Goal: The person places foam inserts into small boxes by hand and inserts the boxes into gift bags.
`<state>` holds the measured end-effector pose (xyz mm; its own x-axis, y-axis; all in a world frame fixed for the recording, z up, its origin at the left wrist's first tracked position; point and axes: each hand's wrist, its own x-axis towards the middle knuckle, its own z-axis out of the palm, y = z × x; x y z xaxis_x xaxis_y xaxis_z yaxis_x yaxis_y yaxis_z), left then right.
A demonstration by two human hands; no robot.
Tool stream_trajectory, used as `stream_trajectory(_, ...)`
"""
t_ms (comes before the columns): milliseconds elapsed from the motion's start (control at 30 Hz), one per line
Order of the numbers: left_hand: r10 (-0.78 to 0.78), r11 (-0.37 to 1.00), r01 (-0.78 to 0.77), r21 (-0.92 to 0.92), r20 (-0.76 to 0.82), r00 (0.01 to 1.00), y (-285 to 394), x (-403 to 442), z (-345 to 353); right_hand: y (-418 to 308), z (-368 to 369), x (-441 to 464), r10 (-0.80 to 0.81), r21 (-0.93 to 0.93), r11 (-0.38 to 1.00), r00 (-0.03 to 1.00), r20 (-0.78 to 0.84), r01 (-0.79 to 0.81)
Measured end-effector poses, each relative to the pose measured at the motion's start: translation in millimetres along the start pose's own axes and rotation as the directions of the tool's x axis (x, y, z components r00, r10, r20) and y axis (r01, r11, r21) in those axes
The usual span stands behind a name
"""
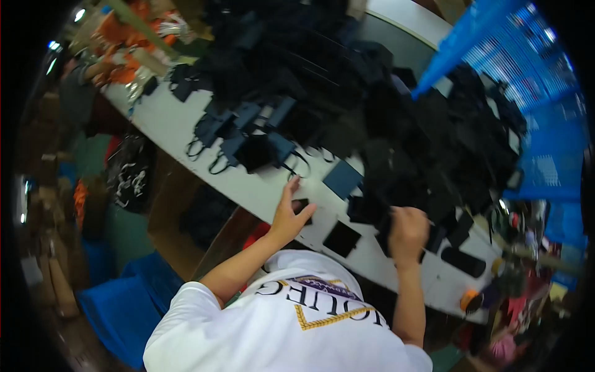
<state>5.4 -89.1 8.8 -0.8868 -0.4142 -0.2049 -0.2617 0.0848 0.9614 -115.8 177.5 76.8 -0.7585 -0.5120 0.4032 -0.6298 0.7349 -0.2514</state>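
Observation:
My left hand (289, 214) is over the white table edge, thumb and index finger spread apart. A small dark piece (304, 209) shows between thumb and palm, and I see no grip on it. Just beyond the fingertips lie dark blue and black pouches with thin loop straps (254, 149). My right hand (409, 234) is closed, fingers curled, beside a large heap of black fabric pieces (403, 167); what it holds is hidden. Between the hands lie a flat blue-grey square (342, 179) and a black square piece (341, 239).
The white table (173, 133) runs diagonally. A black cylinder (463, 261) and an orange-topped item (471, 301) lie near its right end. Blue plastic crates (520, 68) stand beyond. Cardboard boxes (167, 211) are below left. Another person (80, 90) is at the far left.

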Motion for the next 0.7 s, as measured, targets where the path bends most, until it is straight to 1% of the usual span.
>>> stream_trajectory(33, 0.174, 0.966, -0.143, 0.215, -0.136, 0.975, -9.5, 7.4, -22.0, 22.0, 2.0, 1.6, 0.094, 0.018, 0.995, 0.995, -0.025, -0.094)
stream_trajectory(67, 0.369, 0.856, -0.254, 0.45, -0.188, 0.91, -17.0, 19.1, -45.8, 34.5, -0.3, 9.2, 0.072, -0.06, 0.995, 0.996, -0.052, -0.075)
stream_trajectory(133, 0.355, 0.726, -0.092, 0.682, -0.257, 0.899, -14.4, 33.4, -80.6, 21.8, 8.1, 22.1, 0.061, -0.029, 0.998, 0.997, -0.047, -0.062)
stream_trajectory(200, 0.251, 0.607, -0.015, 0.795, -0.173, 0.952, -11.1, 51.7, -105.4, -17.4, 37.3, 19.3, -0.047, 0.282, 0.959, 0.985, 0.166, -0.002)
stream_trajectory(233, 0.19, 0.537, 0.01, 0.843, -0.132, 0.973, -12.9, 61.8, -115.4, -46.6, 57.1, 9.4, -0.126, 0.336, 0.942, 0.952, 0.278, 0.027)
stream_trajectory(267, 0.159, 0.523, -0.03, 0.852, -0.063, 0.985, -18.0, 71.9, -124.0, -76.8, 77.1, -2.3, -0.208, 0.391, 0.919, 0.901, 0.381, 0.047)
stream_trajectory(333, 0.099, 0.5, -0.114, 0.858, 0.075, 0.992, -28.2, 93.1, -136.9, -121.1, 107.5, -13.0, -0.3, 0.443, 0.896, 0.776, 0.555, 0.03)
stream_trajectory(367, 0.127, 0.5, -0.129, 0.857, 0.074, 0.989, -31.1, 99.5, -141.3, -127.3, 126.3, -19.9, -0.297, 0.412, 0.91, 0.755, 0.585, 0.038)
stream_trajectory(433, 0.155, 0.621, -0.138, 0.772, 0.051, 0.987, -31.4, 105.6, -151.6, -135.8, 164.6, -34.5, -0.287, 0.356, 0.933, 0.716, 0.637, 0.057)
stream_trajectory(467, 0.168, 0.679, -0.147, 0.719, 0.044, 0.985, -29.9, 106.3, -154.3, -135.1, 177.9, -41.7, -0.3, 0.368, 0.928, 0.717, 0.629, 0.066)
stream_trajectory(500, 0.282, 0.645, -0.2, 0.738, 0.013, 0.959, -26.2, 100.7, -152.8, -130.1, 190.2, -44.3, -0.307, 0.371, 0.925, 0.724, 0.618, 0.076)
stream_trajectory(533, 0.337, 0.607, -0.227, 0.762, 0.012, 0.941, -26.2, 95.1, -150.5, -126.5, 192.9, -37.5, -0.309, 0.371, 0.925, 0.731, 0.608, 0.083)
stream_trajectory(567, 0.386, 0.569, -0.25, 0.784, 0.014, 0.922, -27.8, 85.9, -148.6, -121.9, 190.0, -34.8, -0.302, 0.44, 0.897, 0.772, 0.559, 0.032)
stream_trajectory(600, 0.431, 0.531, -0.273, 0.802, 0.021, 0.902, -30.4, 75.5, -146.4, -120.6, 191.5, -32.9, -0.279, 0.468, 0.883, 0.823, 0.494, 0.019)
stream_trajectory(667, 0.436, 0.551, -0.307, 0.776, 0.046, 0.899, -38.1, 55.4, -137.6, -112.8, 191.1, -35.8, -0.196, 0.499, 0.866, 0.906, 0.375, -0.018)
stream_trajectory(700, 0.416, 0.568, -0.337, 0.751, 0.091, 0.905, -44.2, 46.7, -132.6, -108.1, 184.3, -30.2, -0.11, 0.529, 0.846, 0.953, 0.282, -0.059)
